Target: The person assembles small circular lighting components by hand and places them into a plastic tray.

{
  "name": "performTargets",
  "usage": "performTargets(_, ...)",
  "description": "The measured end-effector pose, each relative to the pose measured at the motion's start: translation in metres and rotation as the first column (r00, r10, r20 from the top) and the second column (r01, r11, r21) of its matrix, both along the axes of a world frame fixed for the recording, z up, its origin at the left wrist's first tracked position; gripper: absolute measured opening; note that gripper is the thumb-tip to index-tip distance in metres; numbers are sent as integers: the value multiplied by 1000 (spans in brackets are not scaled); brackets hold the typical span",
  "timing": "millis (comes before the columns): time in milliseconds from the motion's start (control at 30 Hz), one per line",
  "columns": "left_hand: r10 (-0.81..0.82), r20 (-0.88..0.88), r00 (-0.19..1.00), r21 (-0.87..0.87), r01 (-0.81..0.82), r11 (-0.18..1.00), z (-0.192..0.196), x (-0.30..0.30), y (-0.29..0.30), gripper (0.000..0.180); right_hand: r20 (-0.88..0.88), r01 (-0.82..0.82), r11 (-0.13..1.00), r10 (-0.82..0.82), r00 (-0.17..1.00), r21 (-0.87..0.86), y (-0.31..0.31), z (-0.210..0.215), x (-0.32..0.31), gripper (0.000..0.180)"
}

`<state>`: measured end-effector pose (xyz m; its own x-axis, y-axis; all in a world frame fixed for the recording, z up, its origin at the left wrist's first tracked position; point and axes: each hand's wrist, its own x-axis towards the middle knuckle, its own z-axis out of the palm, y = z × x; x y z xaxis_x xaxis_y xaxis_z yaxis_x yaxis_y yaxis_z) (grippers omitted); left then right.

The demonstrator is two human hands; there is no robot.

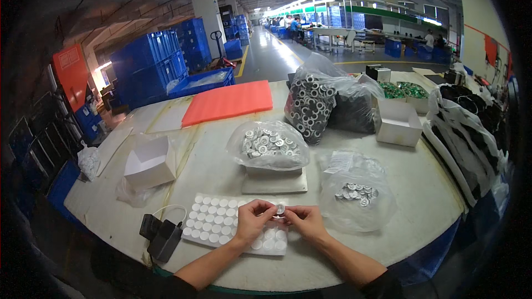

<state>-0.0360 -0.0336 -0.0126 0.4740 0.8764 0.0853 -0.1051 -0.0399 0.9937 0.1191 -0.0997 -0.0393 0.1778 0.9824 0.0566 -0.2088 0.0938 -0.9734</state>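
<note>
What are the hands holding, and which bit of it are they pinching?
A small round silvery disc, pinched at its edge: the left hand on its left side, the right hand on its right.

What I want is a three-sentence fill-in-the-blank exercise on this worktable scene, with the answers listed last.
1. The small round part is held between the left hand and the ____ hand.
2. The black power adapter lies to the ____ of the white round caps.
3. The tall stacked crates at upper left are ____ in colour.

Missing words: right; left; blue.
</note>
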Motion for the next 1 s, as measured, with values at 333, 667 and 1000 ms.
performTargets(333,11,88,996,10,-12,1000,-2,1,-5,12,81,25,999,-27,996,35,-6,7,-2,22)
performTargets(667,-115,-24,993,49,116,992,1,-8,-8,12,151,71,996,-77,986,50,-9,1,-1,19)
performTargets(1000,-167,56,984,125,159,979,-3,-10,-7,14,86,50,997,-55,995,63,-11,9,-4,19)
